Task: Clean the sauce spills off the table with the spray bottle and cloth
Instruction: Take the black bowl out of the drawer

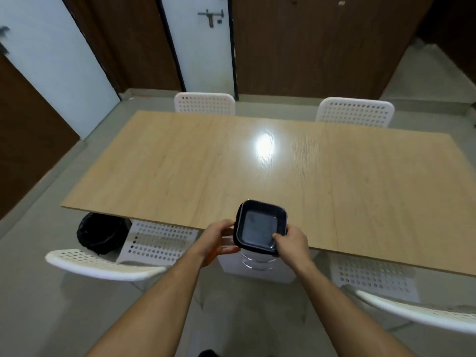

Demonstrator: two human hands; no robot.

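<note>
Your counter [180, 163] lies open across its whole top; white chairs [159, 240] and a black bin [101, 231] crowd its near edge.

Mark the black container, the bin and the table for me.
black container [260, 226]: head view, centre of its base.
bin [101, 233]: head view, black liner.
table [180, 163]: head view, bare top left of the glare.

White chairs, a black bin, dark doors.
Two perforated white chairs [354, 112] at twelve o'clock, two more at six; a black-lined bin [101, 231] at eight; a door latch [211, 18] far off.
</note>
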